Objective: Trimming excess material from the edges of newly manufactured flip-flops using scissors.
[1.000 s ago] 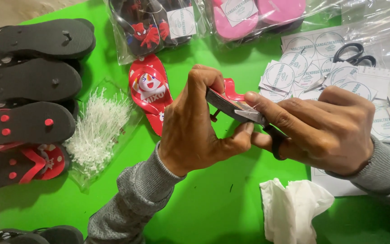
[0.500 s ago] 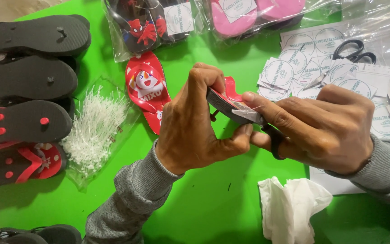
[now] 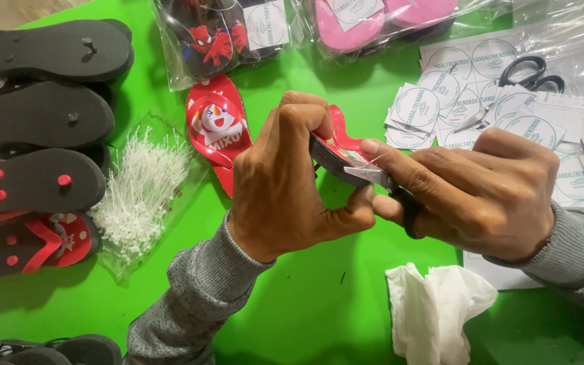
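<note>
My left hand (image 3: 282, 186) grips a small red sandal with a black sole (image 3: 336, 145), held on edge above the green table (image 3: 305, 318). My right hand (image 3: 484, 189) is closed on small scissors (image 3: 373, 177). Their silver blade tip rests against the sandal's edge, and a black finger loop shows under my fingers. A matching red sandal with a cartoon face (image 3: 214, 128) lies flat on the table just left of my left hand.
Black-soled sandals (image 3: 42, 115) are stacked along the left edge. A clear bag of white plastic ties (image 3: 140, 192) lies beside them. Bagged sandals (image 3: 228, 34) sit at the top, round sticker sheets (image 3: 441, 101) and black scissors (image 3: 528, 71) at right, and white tissue (image 3: 434, 311) in front.
</note>
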